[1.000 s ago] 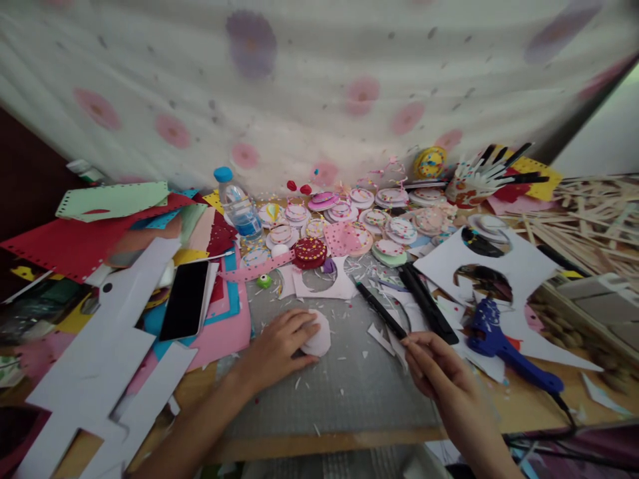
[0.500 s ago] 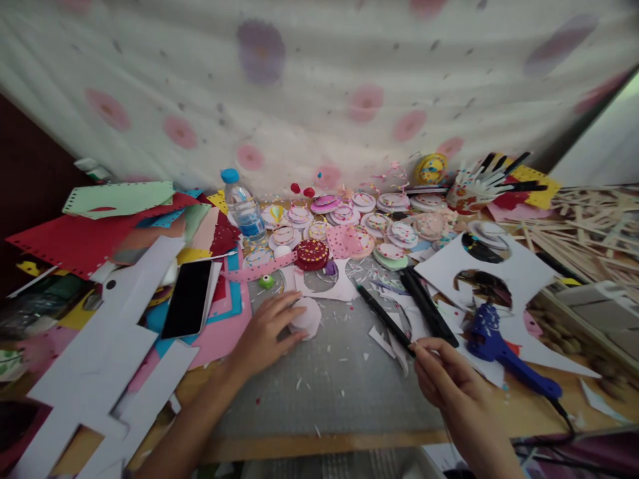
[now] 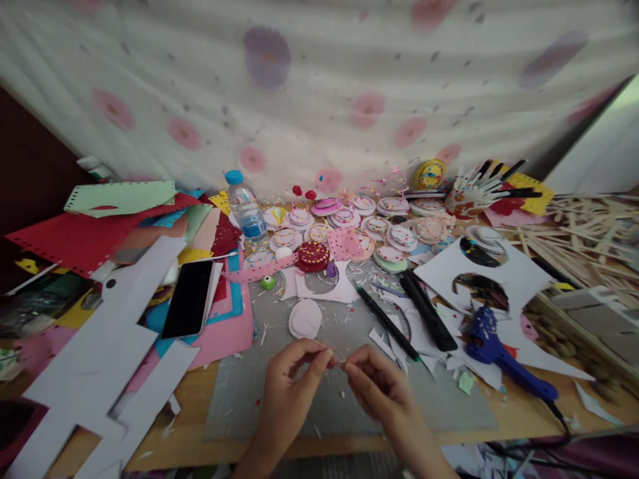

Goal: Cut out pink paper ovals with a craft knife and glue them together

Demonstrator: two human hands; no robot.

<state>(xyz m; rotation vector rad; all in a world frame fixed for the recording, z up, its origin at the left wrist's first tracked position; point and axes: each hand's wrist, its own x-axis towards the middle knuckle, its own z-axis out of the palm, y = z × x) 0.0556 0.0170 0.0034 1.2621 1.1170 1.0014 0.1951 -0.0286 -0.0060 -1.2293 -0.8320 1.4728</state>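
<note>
Over the near part of the grey cutting mat [image 3: 349,426], my left hand [image 3: 294,379] and my right hand [image 3: 382,386] face each other, fingertips almost meeting. Both are closed in a pinch on a tiny, thin, pale piece, too small to name. Just beyond my left hand, a white paper disc [image 3: 305,319] lies flat on the mat with a smaller round stacked on it. A black pen-like tool with green ends [image 3: 387,322] rests at an angle beyond my right hand, among white paper scraps.
Small decorated paper discs [image 3: 344,216] crowd the back, beside a water bottle [image 3: 247,209]. Left are a phone [image 3: 188,299] and coloured sheets [image 3: 90,233]. Right lie a black cutter-like tool [image 3: 428,309], a blue glue gun [image 3: 509,359] with cable, cut white card [image 3: 434,266] and wooden sticks [image 3: 589,219].
My left hand has left the white disc and moved right and nearer. My right hand has let go of the black tool, now lying on the mat, and come left to meet it.
</note>
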